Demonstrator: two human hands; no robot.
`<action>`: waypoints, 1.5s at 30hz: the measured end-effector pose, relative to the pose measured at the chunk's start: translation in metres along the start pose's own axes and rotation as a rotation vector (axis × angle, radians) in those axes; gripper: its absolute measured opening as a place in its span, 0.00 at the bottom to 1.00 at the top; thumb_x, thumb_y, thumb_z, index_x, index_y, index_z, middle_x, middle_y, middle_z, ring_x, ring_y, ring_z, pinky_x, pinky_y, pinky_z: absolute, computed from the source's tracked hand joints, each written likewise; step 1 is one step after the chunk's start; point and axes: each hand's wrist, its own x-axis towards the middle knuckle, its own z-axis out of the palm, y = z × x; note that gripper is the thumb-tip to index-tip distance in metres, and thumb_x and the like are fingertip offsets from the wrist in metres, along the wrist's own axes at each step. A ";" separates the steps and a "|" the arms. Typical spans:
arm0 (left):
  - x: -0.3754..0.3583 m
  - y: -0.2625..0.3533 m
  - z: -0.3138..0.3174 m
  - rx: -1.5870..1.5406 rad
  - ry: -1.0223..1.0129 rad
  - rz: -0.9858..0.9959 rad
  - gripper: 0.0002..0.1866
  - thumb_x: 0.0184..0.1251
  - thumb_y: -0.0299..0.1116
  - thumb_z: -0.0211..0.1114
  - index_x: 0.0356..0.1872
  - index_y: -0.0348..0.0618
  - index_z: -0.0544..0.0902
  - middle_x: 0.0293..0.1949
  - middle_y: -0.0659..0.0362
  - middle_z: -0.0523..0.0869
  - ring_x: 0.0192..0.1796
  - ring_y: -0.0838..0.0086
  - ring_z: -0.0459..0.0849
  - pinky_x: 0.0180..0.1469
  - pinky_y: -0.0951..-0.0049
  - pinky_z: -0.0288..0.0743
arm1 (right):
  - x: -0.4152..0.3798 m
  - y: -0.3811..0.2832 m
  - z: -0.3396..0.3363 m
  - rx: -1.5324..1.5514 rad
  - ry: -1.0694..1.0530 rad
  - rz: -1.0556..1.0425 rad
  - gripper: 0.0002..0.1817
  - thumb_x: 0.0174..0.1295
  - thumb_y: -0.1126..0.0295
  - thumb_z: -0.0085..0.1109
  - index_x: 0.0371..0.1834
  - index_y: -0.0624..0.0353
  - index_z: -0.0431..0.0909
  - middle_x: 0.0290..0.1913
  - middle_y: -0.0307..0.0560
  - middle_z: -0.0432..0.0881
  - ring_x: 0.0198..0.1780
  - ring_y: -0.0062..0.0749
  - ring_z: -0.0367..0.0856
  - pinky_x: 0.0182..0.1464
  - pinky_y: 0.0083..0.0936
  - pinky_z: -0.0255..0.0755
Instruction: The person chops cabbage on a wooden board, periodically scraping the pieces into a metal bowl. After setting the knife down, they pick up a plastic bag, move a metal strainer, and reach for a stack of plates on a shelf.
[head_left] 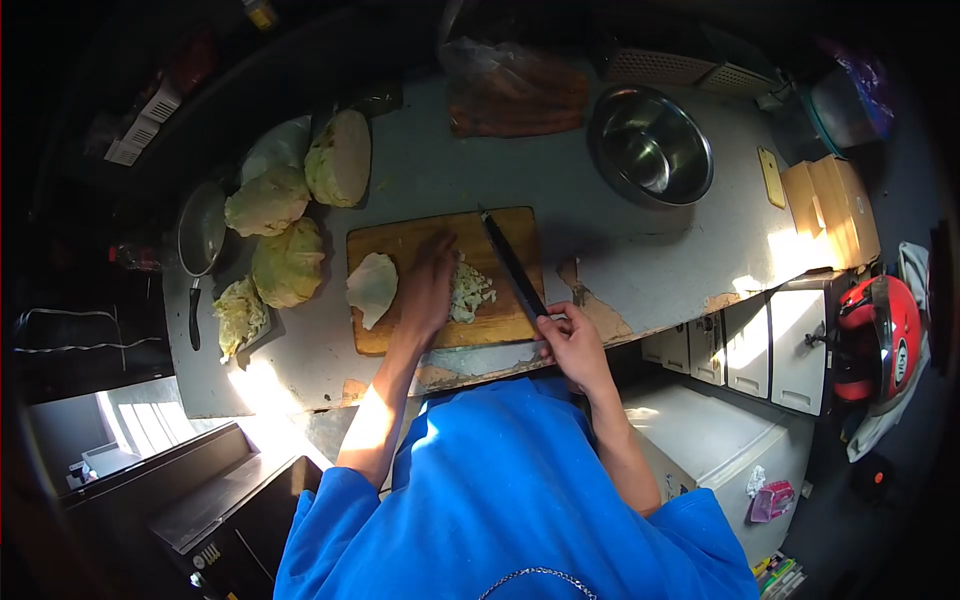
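A wooden cutting board (410, 335) lies on the grey table in front of me. On it are a pale cabbage piece (373, 288) at the left and a heap of chopped cabbage (470, 290) near the middle. My left hand (430, 292) is over the board between the two, its fingers reaching toward the far side; whether they hold anything is hidden. My right hand (570, 338) is closed round the handle of a knife (512, 262) at the board's near right corner. The dark blade slants away to the far left across the board's right part.
Cabbages (288, 262) and a frying pan (203, 228) are on the left. Bagged carrots (515, 95) and a metal bowl (651, 145) stand at the back. A phone (771, 177) and a cardboard box (830, 210) are on the right.
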 end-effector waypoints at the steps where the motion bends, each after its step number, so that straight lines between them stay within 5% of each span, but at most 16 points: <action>1: 0.000 -0.004 0.004 0.154 -0.029 0.029 0.22 0.79 0.39 0.54 0.64 0.34 0.77 0.70 0.40 0.73 0.72 0.46 0.72 0.75 0.57 0.64 | 0.001 -0.001 0.002 -0.027 0.009 -0.017 0.13 0.75 0.64 0.60 0.51 0.64 0.78 0.30 0.42 0.84 0.25 0.18 0.79 0.27 0.20 0.74; 2: -0.004 -0.006 0.007 0.154 -0.027 0.030 0.22 0.79 0.39 0.54 0.64 0.34 0.77 0.70 0.40 0.73 0.72 0.46 0.72 0.75 0.57 0.64 | 0.002 -0.001 0.001 -0.028 0.008 -0.019 0.13 0.75 0.64 0.60 0.51 0.64 0.78 0.30 0.42 0.84 0.25 0.18 0.79 0.27 0.20 0.74; 5: -0.019 0.000 0.016 0.205 -0.066 0.152 0.29 0.75 0.44 0.61 0.67 0.32 0.74 0.71 0.38 0.72 0.74 0.43 0.68 0.76 0.52 0.61 | 0.006 -0.001 -0.004 -0.644 0.263 -0.409 0.16 0.67 0.65 0.66 0.53 0.63 0.83 0.36 0.52 0.85 0.36 0.39 0.85 0.41 0.34 0.79; 8: -0.024 0.008 0.022 0.335 -0.025 0.231 0.35 0.68 0.48 0.68 0.70 0.34 0.72 0.71 0.39 0.72 0.75 0.41 0.66 0.76 0.49 0.60 | 0.008 -0.017 -0.012 -0.557 0.201 -0.291 0.16 0.64 0.66 0.68 0.52 0.62 0.85 0.39 0.55 0.84 0.41 0.46 0.84 0.47 0.37 0.77; 10: -0.023 0.007 0.026 0.559 -0.040 0.256 0.32 0.68 0.45 0.70 0.66 0.34 0.74 0.69 0.40 0.73 0.74 0.41 0.67 0.75 0.48 0.62 | 0.015 -0.010 -0.015 -0.517 0.212 -0.339 0.16 0.64 0.66 0.67 0.52 0.62 0.85 0.38 0.55 0.84 0.40 0.46 0.84 0.46 0.37 0.78; 17: -0.023 -0.009 0.026 0.445 -0.067 0.295 0.22 0.72 0.40 0.66 0.60 0.35 0.79 0.68 0.45 0.76 0.72 0.42 0.69 0.73 0.46 0.64 | 0.024 -0.026 -0.035 -0.522 0.183 -0.257 0.16 0.63 0.65 0.68 0.51 0.62 0.85 0.40 0.56 0.87 0.39 0.44 0.87 0.45 0.37 0.80; 23: -0.024 0.004 0.026 0.516 -0.087 0.316 0.21 0.73 0.41 0.65 0.61 0.43 0.82 0.68 0.47 0.76 0.73 0.44 0.69 0.71 0.45 0.65 | 0.060 -0.093 -0.083 -0.512 0.775 -0.650 0.21 0.63 0.68 0.67 0.60 0.57 0.80 0.61 0.56 0.76 0.41 0.42 0.85 0.45 0.40 0.80; 29: -0.023 -0.003 0.021 0.538 -0.129 0.328 0.19 0.72 0.40 0.66 0.59 0.45 0.84 0.69 0.49 0.77 0.73 0.45 0.68 0.72 0.46 0.65 | 0.104 -0.080 -0.107 -0.636 0.682 -0.718 0.13 0.65 0.72 0.63 0.52 0.59 0.84 0.51 0.54 0.83 0.46 0.52 0.85 0.49 0.42 0.79; 32: -0.027 -0.011 0.020 0.420 -0.114 0.321 0.16 0.72 0.36 0.66 0.57 0.44 0.85 0.68 0.50 0.78 0.73 0.46 0.69 0.72 0.47 0.67 | 0.090 -0.072 -0.091 -0.614 0.690 -0.774 0.11 0.67 0.74 0.62 0.51 0.60 0.86 0.48 0.52 0.85 0.41 0.45 0.87 0.47 0.35 0.80; 36: -0.027 -0.011 0.022 0.382 -0.092 0.316 0.14 0.72 0.33 0.66 0.55 0.43 0.86 0.66 0.49 0.80 0.72 0.46 0.71 0.72 0.49 0.67 | 0.050 -0.061 -0.060 -0.500 0.577 -0.682 0.10 0.67 0.73 0.62 0.49 0.59 0.86 0.49 0.52 0.84 0.48 0.52 0.85 0.51 0.38 0.78; 41: -0.025 0.002 0.017 0.309 -0.052 0.234 0.15 0.72 0.33 0.65 0.56 0.42 0.85 0.66 0.49 0.80 0.72 0.46 0.71 0.73 0.51 0.66 | 0.017 -0.056 -0.034 -0.499 0.491 -0.640 0.12 0.67 0.73 0.63 0.52 0.58 0.85 0.52 0.50 0.82 0.48 0.44 0.86 0.43 0.31 0.82; 45: -0.029 0.006 -0.002 0.074 0.083 0.165 0.22 0.72 0.35 0.65 0.64 0.39 0.79 0.70 0.44 0.75 0.74 0.45 0.69 0.75 0.53 0.64 | -0.008 -0.040 -0.018 -0.380 0.682 -0.600 0.17 0.62 0.75 0.70 0.55 0.57 0.84 0.59 0.48 0.76 0.49 0.36 0.83 0.41 0.28 0.80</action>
